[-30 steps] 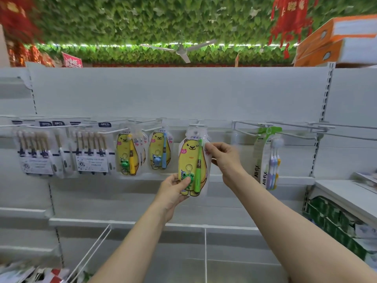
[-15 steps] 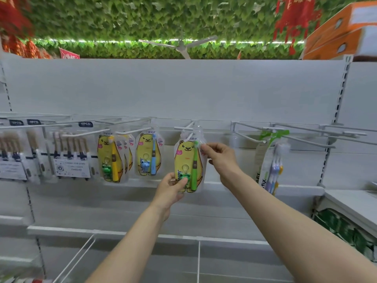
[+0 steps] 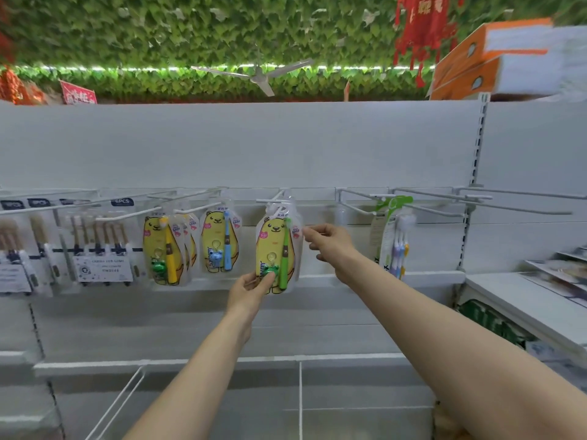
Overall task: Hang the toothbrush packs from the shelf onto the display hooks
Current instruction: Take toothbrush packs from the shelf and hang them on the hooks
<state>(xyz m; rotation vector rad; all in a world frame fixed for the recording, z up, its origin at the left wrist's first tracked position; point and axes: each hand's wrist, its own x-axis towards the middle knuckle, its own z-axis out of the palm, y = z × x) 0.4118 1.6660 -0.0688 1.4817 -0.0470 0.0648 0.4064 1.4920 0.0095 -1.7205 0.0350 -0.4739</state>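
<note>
Head view: bear toothbrush pack [image 3: 273,249] appears hung by its top hole on the display hook [image 3: 269,200]. Left hand [image 3: 249,289] pinches the pack's bottom edge, probably to stop it swinging. Right hand [image 3: 330,244] has fingertips at the pack's upper right edge; I can't tell whether it's gripping or just touching.

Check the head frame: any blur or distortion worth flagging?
Head view: orange boxes top right are motion-smeared; head view: left-edge brush packs soft, green toothbrush pack at centre legible; head view: wide-angle tilts the slotted upright; lighting flat, light strip blown out.
</note>
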